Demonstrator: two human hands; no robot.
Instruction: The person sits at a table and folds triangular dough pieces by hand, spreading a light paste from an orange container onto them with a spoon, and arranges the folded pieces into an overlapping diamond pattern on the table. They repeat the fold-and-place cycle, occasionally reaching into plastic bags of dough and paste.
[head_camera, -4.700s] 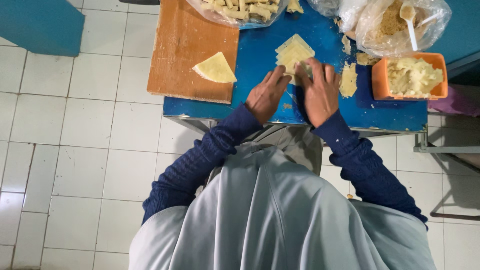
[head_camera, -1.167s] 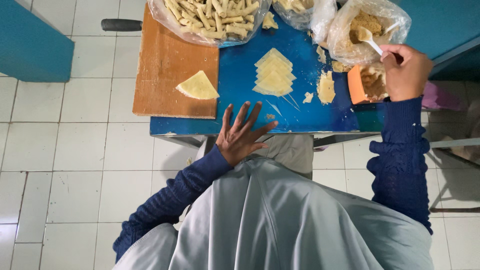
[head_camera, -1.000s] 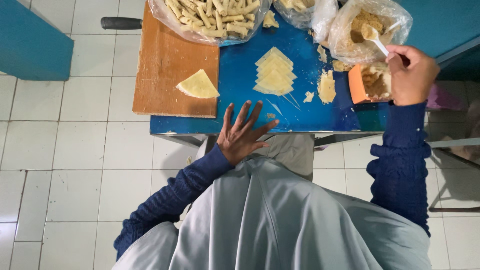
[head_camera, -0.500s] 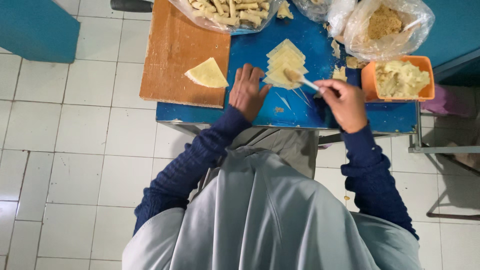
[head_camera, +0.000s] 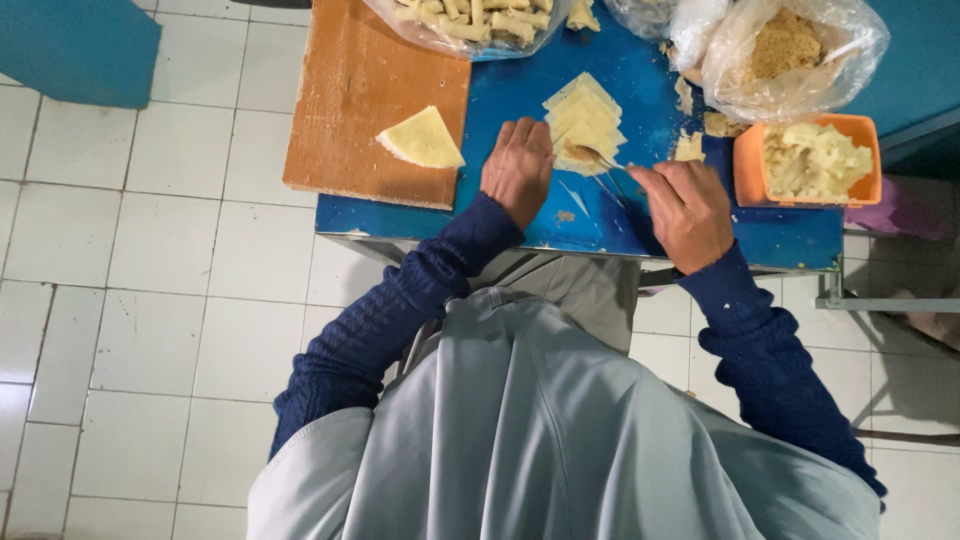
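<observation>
We see a blue table (head_camera: 590, 215) on a white tiled floor (head_camera: 150, 280), with one wooden board (head_camera: 365, 90) lying across its left edge. Three clear plastic bags sit along the far edge: one bag of rolls (head_camera: 465, 22) at the board's top right corner, one bag of crumbs (head_camera: 790, 55) at the right, and a smaller bag (head_camera: 655, 12) between them, its contents unclear. One orange tub (head_camera: 805, 160) of pale filling stands just below the crumb bag. One stack of wrappers (head_camera: 585, 125), pale yellow triangles fanned out, lies mid-table, with a dab of filling on the nearest sheet. One more folded wrapper (head_camera: 422, 140) lies alone on the board. The left hand (head_camera: 517, 170) lies flat, fingers spread, touching the stack's left edge. The right hand (head_camera: 690, 205) has its grip pinched on a spoon (head_camera: 600, 157), whose tip rests on the filling dab.
</observation>
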